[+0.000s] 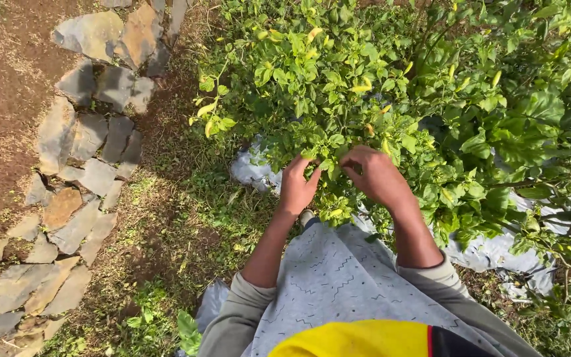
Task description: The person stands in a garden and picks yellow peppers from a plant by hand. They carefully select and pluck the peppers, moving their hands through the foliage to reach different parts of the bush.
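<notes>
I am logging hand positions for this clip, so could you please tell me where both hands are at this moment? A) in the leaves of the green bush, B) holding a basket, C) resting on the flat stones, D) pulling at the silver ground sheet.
A: the left hand and right hand are both among the leaves of the green bush, apart from the flat stones.

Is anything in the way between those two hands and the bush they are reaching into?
No. The left hand and right hand are already in the leafy bush, fingers among the leaves. Nothing visible stands between.
</notes>
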